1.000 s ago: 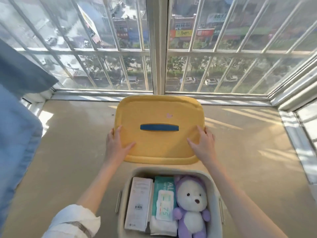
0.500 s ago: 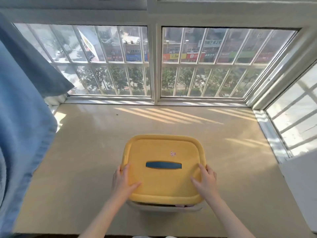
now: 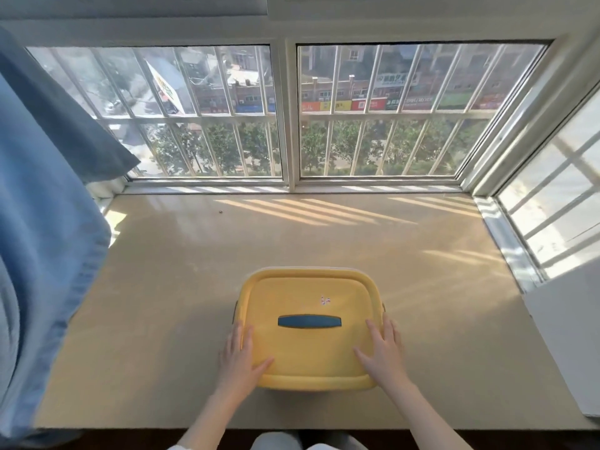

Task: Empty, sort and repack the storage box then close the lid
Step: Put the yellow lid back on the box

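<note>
A yellow lid (image 3: 308, 303) with a dark blue handle (image 3: 309, 321) lies flat on top of the storage box and covers it fully; only a sliver of the box's rim and side clips shows at the edges. My left hand (image 3: 238, 357) rests on the lid's near-left corner, fingers spread, thumb on top. My right hand (image 3: 381, 349) lies the same way on the near-right corner. The box's contents are hidden under the lid.
The box stands near the front edge of a beige window sill (image 3: 194, 271). A blue curtain (image 3: 42, 222) hangs at the left. Barred windows (image 3: 285, 118) close the back and right side. A white wall block (image 3: 565, 345) is at the right.
The lid came down from beyond the open box onto it and now sits flush; the plush toy and packets inside are no longer visible. The view has pulled back and up.
</note>
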